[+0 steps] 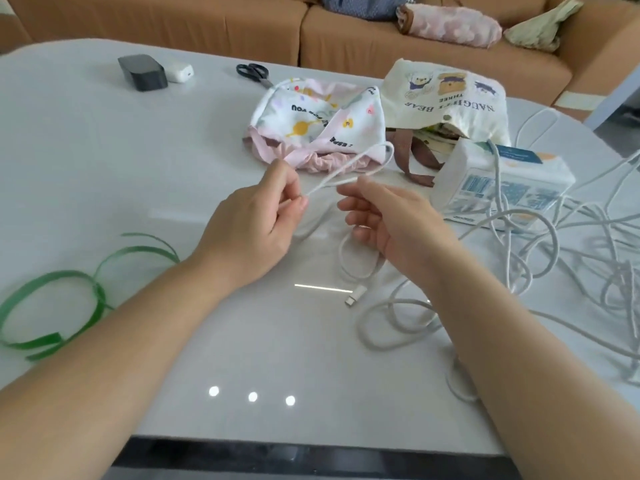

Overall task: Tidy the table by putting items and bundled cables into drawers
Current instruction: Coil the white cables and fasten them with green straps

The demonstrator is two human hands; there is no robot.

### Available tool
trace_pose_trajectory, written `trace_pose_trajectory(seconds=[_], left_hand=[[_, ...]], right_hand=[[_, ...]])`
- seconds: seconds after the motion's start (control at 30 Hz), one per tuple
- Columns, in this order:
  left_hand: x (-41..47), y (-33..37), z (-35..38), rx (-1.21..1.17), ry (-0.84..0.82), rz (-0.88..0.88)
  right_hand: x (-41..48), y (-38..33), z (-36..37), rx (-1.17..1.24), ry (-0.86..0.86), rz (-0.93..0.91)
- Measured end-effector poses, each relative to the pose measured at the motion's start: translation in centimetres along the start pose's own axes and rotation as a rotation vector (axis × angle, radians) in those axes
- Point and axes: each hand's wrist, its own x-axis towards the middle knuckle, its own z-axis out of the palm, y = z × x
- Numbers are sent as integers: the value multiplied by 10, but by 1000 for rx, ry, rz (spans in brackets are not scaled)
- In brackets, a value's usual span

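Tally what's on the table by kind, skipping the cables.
Fabric bags: 2, floral pouch and bear tote
Device blocks: 2, dark block and white block
Scissors: 1
White carton: 1
Green strap: 1
Total: 7

Two bare arms and hands are showing in the head view.

The left forearm [138,334] and the right forearm [519,341] are running uncovered from the picture's lower edge up to the wrists. The left hand [256,223] and the right hand [391,223] are likewise showing bare. The few fingernails that are facing the camera are looking short and plain, though blur is keeping finer detail from view.
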Motion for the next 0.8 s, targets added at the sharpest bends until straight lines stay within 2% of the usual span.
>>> trace_pose_trajectory(seconds=[0.13, 0.27, 0.4, 0.57, 0.6, 0.8], left_hand=[[0, 2, 3, 100, -43, 60], [0, 3, 7, 125, -40, 62], [-1, 7, 9, 161, -65, 78], [3, 7, 6, -148, -18, -38], [7, 3, 8, -143, -21, -47], [22, -5, 18, 21, -240, 17]], right_hand=[[-1, -1, -1, 94, 59, -31], [-4, -1, -4, 192, -29, -51], [-6, 3, -5, 177, -78, -79], [-4, 1, -8, 354, -15, -68], [-3, 0, -9, 378, -9, -59], [-1, -1, -12, 539, -126, 54]])
